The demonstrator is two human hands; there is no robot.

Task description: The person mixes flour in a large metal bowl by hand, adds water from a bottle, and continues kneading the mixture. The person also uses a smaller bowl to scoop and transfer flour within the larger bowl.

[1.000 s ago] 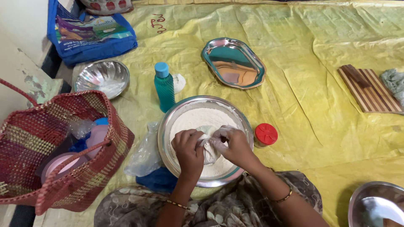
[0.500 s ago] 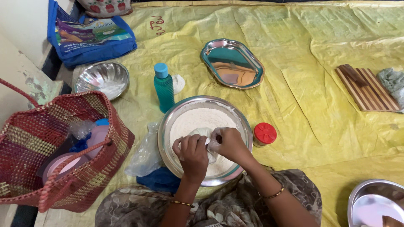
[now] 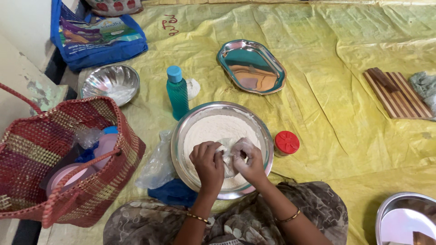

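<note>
1. While both hands are bunched together over the round steel basin point(image 3: 181, 136), the step in hand is judged to be kneading: a pale lump of dough point(image 3: 228, 152) is gripped between the left hand point(image 3: 208, 161) and the right hand point(image 3: 247, 159), fingers curled closed around it.
2. Dough: held just above a bed of white flour point(image 3: 213, 129) that fills the basin; the basin is set on the yellow floor sheet point(image 3: 336, 118), right before the person's lap.
3. Teal bottle point(image 3: 177, 93): upright, blue-capped, just behind the basin.
4. Red-lidded jar point(image 3: 286, 143): touching or just beside the basin's right rim; which cannot be told.
5. Oval steel tray point(image 3: 251, 66), fluted steel bowl point(image 3: 110, 83), woven red basket point(image 3: 63, 159): set apart.
6. Next move, as judged: firm pressing and folding, more loose flour being gathered in without spilling over the rim.
</note>
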